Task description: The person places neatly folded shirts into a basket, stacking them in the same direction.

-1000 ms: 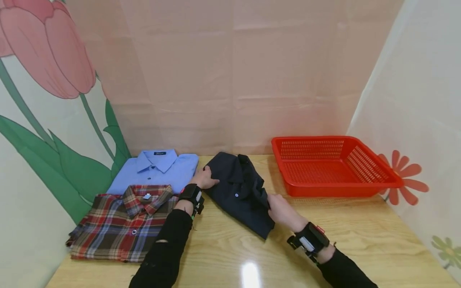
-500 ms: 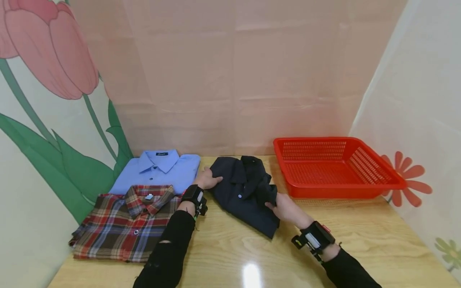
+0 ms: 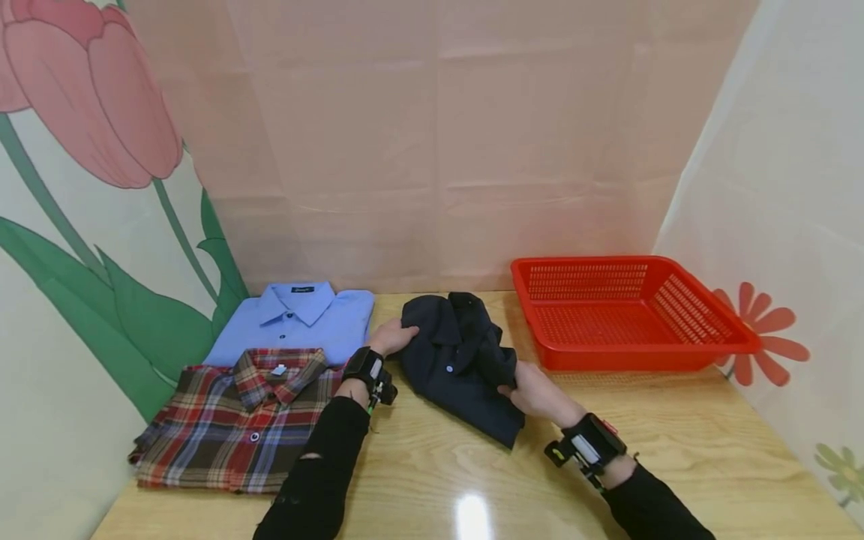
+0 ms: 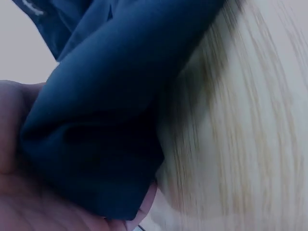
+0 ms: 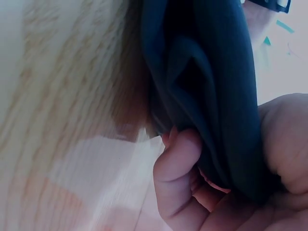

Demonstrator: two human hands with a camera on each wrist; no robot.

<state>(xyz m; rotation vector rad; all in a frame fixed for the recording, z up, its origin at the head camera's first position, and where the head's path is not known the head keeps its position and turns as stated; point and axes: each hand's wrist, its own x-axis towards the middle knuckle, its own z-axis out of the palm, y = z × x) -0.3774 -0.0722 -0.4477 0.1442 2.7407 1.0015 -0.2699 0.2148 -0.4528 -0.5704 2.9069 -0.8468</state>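
A dark navy shirt (image 3: pixel 452 375), folded and rumpled, lies at the middle of the table with its collar toward the back wall. At its left edge my left hand (image 3: pixel 391 337) grips the cloth; in the left wrist view a navy fold (image 4: pixel 91 130) sits between thumb and fingers. My right hand (image 3: pixel 536 390) holds the shirt's right side, thumb on top. Curled fingers (image 5: pixel 175 178) go under the bunched layers in the right wrist view. Left of the navy shirt are a folded blue shirt (image 3: pixel 297 319) and, in front of it, a folded plaid shirt (image 3: pixel 236 435).
A red plastic basket (image 3: pixel 634 356) with slotted walls stands at the back right, close to my right hand. The wooden table (image 3: pixel 418 480) meets a pink back wall (image 3: pixel 432 150) and a white right wall (image 3: pixel 776 187).
The right hand has folded the shirt's right side up and inward, with its thumb now over the cloth. The left hand has drawn the left edge slightly inward.
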